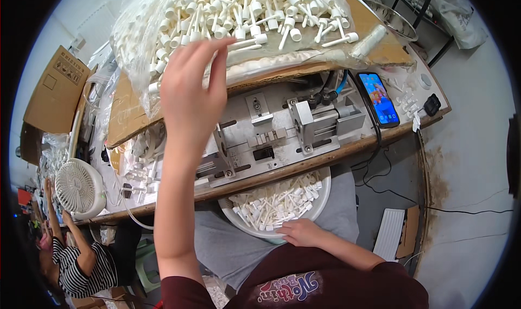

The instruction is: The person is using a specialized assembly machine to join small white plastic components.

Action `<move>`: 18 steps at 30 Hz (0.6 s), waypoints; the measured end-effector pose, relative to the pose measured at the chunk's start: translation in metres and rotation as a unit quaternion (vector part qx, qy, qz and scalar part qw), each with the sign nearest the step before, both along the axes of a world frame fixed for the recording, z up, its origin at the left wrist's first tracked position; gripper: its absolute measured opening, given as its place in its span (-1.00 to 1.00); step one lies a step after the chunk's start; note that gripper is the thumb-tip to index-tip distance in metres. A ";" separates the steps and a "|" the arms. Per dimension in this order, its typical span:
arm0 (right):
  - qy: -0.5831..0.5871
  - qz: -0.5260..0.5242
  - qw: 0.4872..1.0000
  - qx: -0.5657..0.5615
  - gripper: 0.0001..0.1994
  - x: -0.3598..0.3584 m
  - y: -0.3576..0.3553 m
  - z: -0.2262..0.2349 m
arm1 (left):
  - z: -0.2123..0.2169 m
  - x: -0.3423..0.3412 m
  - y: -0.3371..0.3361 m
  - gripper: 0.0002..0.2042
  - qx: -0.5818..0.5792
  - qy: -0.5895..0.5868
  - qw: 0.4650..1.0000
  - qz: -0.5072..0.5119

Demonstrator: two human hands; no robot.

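Note:
My left hand is raised over the machine to the front of a heap of white plastic scoops. Its thumb and forefinger come together at the handle end of one scoop, which lies along the heap's near edge. The heap rests on clear plastic film over a cardboard sheet. Lower down, my right hand is curled over the near rim of a round white basin on my lap. More scoops fill this basin. What lies beneath the right fingertips is partly hidden.
A metal fixture machine is on the bench, partly under the cardboard. To its right lie a phone and black cables. At left stand a white fan and a cardboard box. Another person works at far left.

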State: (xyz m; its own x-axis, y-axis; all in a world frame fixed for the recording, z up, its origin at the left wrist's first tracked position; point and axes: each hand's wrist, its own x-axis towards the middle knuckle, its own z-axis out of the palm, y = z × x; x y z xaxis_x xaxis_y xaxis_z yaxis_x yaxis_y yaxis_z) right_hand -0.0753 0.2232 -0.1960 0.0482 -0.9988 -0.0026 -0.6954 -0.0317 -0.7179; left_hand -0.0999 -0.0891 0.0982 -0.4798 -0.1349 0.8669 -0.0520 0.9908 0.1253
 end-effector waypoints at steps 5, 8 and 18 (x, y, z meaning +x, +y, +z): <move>-0.022 -0.010 1.000 0.019 -0.75 -0.004 -0.001 -0.001 | -0.003 -0.050 -0.046 -0.76 0.034 -0.183 0.980 0.072; -0.027 -0.007 0.999 0.023 -0.75 -0.007 -0.002 -0.001 | 0.000 -0.056 -0.036 -0.74 0.142 -0.279 0.944 0.101; -0.080 -0.132 0.958 -0.242 -0.81 -0.056 -0.042 0.125 | -0.011 -0.059 -0.038 -0.84 0.057 -0.268 0.961 0.043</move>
State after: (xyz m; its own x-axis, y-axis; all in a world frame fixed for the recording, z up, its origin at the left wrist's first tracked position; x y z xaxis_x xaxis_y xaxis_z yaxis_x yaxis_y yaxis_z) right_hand -0.1308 0.1814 -0.0705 -0.2449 -0.8585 0.4505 -0.6077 -0.2261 -0.7613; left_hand -0.1590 -0.1275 0.0870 -0.8358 -0.2735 0.4760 -0.2205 0.9613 0.1652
